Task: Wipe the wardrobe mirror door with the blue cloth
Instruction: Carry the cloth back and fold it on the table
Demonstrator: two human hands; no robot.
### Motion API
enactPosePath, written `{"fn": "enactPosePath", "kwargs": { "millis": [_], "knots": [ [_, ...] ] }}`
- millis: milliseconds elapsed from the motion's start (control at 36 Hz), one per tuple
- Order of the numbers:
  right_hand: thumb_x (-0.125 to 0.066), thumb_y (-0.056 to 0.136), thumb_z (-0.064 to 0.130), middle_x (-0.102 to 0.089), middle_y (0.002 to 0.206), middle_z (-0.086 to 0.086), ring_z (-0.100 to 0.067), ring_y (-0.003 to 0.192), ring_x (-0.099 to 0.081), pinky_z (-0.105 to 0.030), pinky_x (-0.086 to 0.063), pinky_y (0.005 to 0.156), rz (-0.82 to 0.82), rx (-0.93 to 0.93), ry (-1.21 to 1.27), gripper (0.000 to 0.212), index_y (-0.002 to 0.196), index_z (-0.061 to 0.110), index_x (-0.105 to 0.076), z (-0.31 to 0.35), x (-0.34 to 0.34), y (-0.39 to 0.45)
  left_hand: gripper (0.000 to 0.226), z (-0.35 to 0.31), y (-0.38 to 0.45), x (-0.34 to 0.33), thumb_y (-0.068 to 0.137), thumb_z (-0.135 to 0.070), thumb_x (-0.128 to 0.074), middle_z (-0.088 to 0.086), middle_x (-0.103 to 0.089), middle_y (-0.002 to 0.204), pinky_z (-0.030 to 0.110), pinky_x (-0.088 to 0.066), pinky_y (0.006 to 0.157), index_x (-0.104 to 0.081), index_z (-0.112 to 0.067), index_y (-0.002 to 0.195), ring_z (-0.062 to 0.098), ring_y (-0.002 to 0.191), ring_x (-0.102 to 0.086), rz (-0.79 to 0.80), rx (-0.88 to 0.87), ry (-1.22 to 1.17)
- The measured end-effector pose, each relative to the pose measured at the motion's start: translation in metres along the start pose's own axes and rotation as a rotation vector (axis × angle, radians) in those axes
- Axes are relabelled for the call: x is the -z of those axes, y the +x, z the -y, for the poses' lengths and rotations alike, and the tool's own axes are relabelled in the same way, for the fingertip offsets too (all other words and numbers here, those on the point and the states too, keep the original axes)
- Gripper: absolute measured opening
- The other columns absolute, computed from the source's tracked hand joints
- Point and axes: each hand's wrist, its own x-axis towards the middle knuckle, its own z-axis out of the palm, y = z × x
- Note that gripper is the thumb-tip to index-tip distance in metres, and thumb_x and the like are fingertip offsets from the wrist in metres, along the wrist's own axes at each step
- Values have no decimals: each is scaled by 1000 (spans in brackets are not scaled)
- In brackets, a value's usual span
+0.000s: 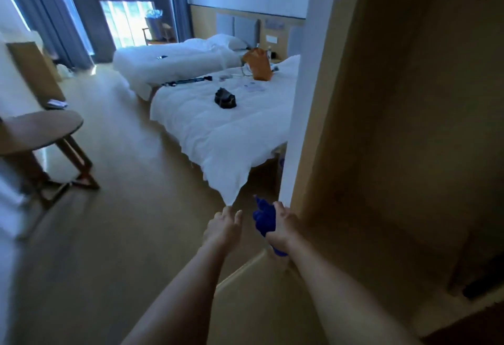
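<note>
My right hand [283, 226] grips a bunched blue cloth [263, 217], held low in front of me beside the corner of a tan wall panel [308, 153]. The cloth sticks out above and below the fist. My left hand [225, 226] hangs just to the left of it with relaxed fingers, holding nothing. A mirror door is not plainly visible; the dim brown surface [409, 126] fills the right side of the view.
Two white beds [218, 131] stand ahead, the nearer one strewn with a black object [225, 97] and an orange bag [257, 67]. A round wooden table [41, 131] is at left. Curtains and a window lie at the back. Wood floor [122, 221] spreads below.
</note>
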Motion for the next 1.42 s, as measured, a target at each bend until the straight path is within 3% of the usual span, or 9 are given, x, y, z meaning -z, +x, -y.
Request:
{"fn": "enactPosePath", "kwargs": {
  "millis": [83,222,389,639,750,1111,1417],
  "knots": [
    [-66,77,19,-45,133,-1,-28,114,-53,-35,-43,84,25,39,-63,66,133,25,-31,37,-12,20,51,37,18,33,98,-49,-26,8,-41,144,40,-35,100,-33,-22,141,27,129,-40,-48,6,222],
    [-63,81,18,-42,135,-4,-29,118,-50,-32,-41,82,71,129,-115,63,134,22,-30,104,-32,57,57,89,47,84,98,-50,-24,5,-22,155,43,-18,114,-21,-22,148,26,142,-18,-70,55,395],
    [-61,83,21,-44,132,-5,-29,113,-54,-30,-40,73,100,242,-198,59,133,19,-29,176,-65,100,57,141,82,138,98,-50,-25,6,-26,153,42,-19,112,-23,-20,147,26,140,-21,-104,124,353],
    [-66,81,21,-44,132,-5,-28,117,-50,-34,-45,82,168,329,-254,65,134,20,-30,251,-96,169,58,188,140,188,98,-50,-25,6,-25,154,41,-17,113,-22,-19,148,26,141,-19,-95,229,314],
    [-66,80,20,-45,130,-4,-27,113,-52,-33,-44,78,172,362,-270,63,133,20,-31,276,-106,211,58,203,177,207,98,-49,-26,6,-25,153,43,-14,114,-22,-19,147,27,141,-18,-118,263,295],
    [-65,81,20,-49,124,-2,-27,106,-54,-36,-46,79,148,574,-417,58,129,19,-32,358,-119,397,60,202,341,272,98,-50,-25,6,-19,156,44,-10,116,-15,-20,150,26,144,-12,-178,364,303],
    [-69,78,21,-49,121,-1,-25,103,-55,-33,-41,72,158,681,-422,61,128,21,-33,440,-136,530,59,225,460,330,98,-50,-26,6,-22,155,43,-12,116,-19,-21,149,25,143,-15,-237,464,215]
  ]
}}
